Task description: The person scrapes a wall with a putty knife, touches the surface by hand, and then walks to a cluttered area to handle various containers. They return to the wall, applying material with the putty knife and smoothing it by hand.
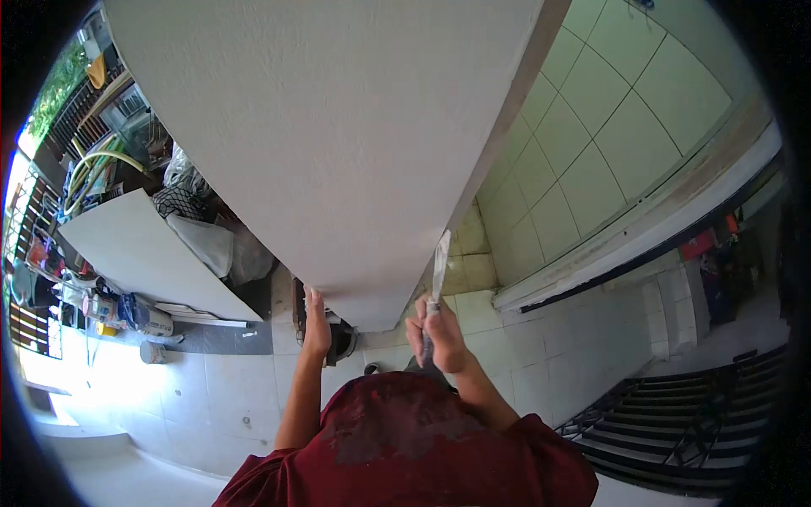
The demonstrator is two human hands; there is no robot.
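Note:
A large, pale, upright panel (338,135) fills the middle of the view, its right edge running down toward me. My right hand (441,338) is closed around the dark handle of a putty knife (440,266). Whitish material coats its long narrow blade, which points up with its tip at the panel's right edge. At the panel's lower left corner, my left hand (316,328) has its fingers stretched out flat against the edge and holds nothing. The exact contact of the blade with the panel is hard to make out.
To the left a smaller white board (160,253) leans among bags, hoses and paint buckets (152,317). Behind my left hand stands a dark round container (342,340). Tiled wall (591,127) lies to the right, with a black metal railing (701,422) at lower right.

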